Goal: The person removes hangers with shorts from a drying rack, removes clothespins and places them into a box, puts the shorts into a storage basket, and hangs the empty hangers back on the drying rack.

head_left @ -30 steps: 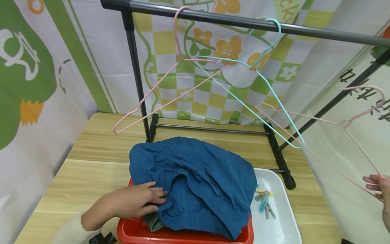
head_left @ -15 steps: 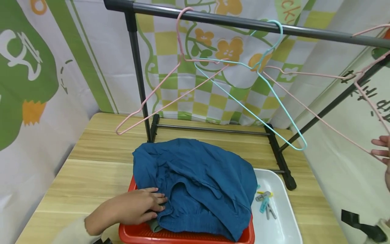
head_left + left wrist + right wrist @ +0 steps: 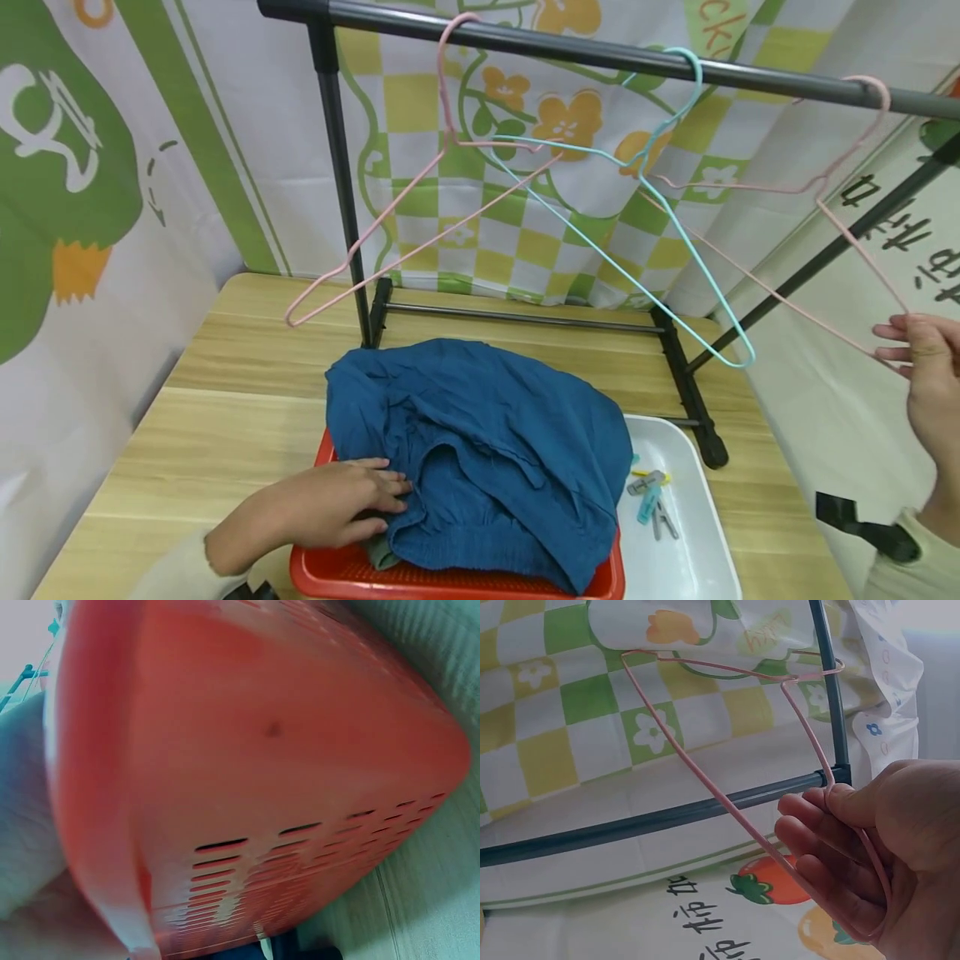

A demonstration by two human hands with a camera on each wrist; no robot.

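Observation:
At the right, my right hand (image 3: 930,367) pinches the lower corner of a pink clothes hanger (image 3: 858,233) between thumb and fingers. That hanger's hook curls over the black rail (image 3: 585,54); the right wrist view shows the hand (image 3: 900,847) holding the hanger wire (image 3: 705,780) too. My left hand (image 3: 337,504) lies with extended fingers on a crumpled blue garment (image 3: 502,442) with an elastic waistband. The garment fills a red slotted basket (image 3: 307,567), whose wall (image 3: 262,765) takes up most of the left wrist view. A bit of green cloth (image 3: 381,552) shows under the garment.
Another pink hanger (image 3: 360,242) and a turquoise hanger (image 3: 697,258) hang from the same rail. Beside the basket, a white tray (image 3: 705,533) holds several clothespins (image 3: 651,500). The rack's black foot (image 3: 690,400) stands on the wooden table (image 3: 195,417), with printed curtains (image 3: 487,192) behind.
My right hand has raised the pink hanger and brought it left, from beside the rail to where its hook sits over it. The left hand has barely moved on the garment.

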